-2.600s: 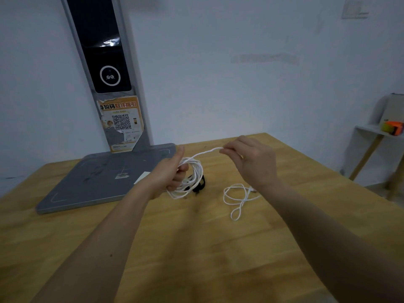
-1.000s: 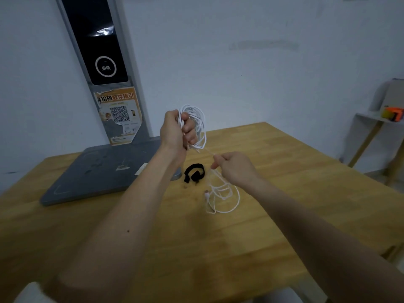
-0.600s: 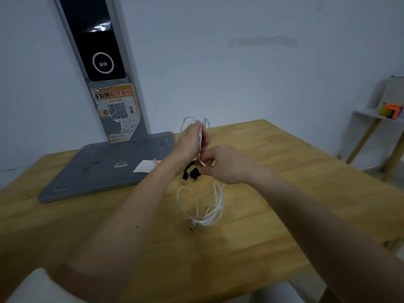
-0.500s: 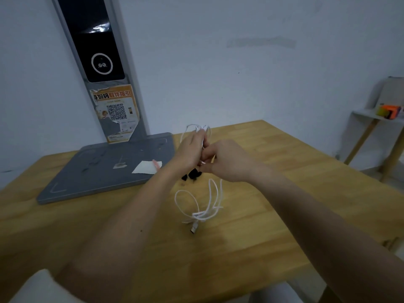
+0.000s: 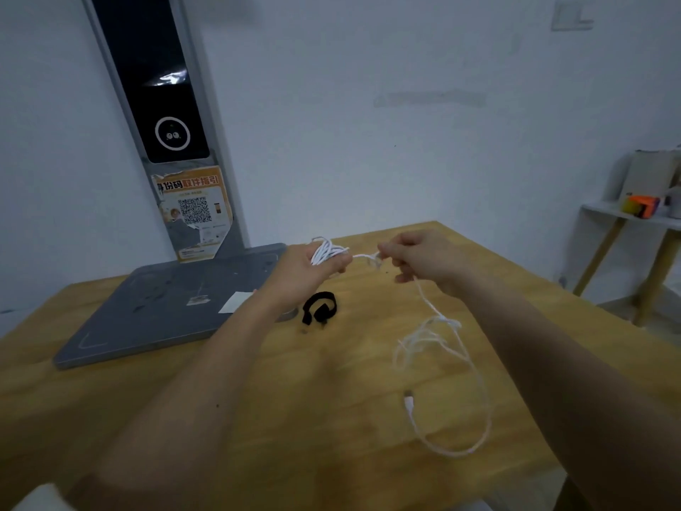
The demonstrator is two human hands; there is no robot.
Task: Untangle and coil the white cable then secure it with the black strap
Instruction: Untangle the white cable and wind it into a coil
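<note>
White cable [image 5: 447, 366] runs between our hands: our left hand [image 5: 307, 265], arm stretched forward, grips the coiled loops above the worktop [image 5: 258, 418]. Below lies the black strap [image 5: 320, 307]. Our right hand [image 5: 423, 258] pinches the strand just beside the coil, and the loose tail drops onto the wood, plug end nearest us.

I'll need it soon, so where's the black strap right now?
The black strap lies on the wooden table, below the left hand, beside the grey base.
</note>
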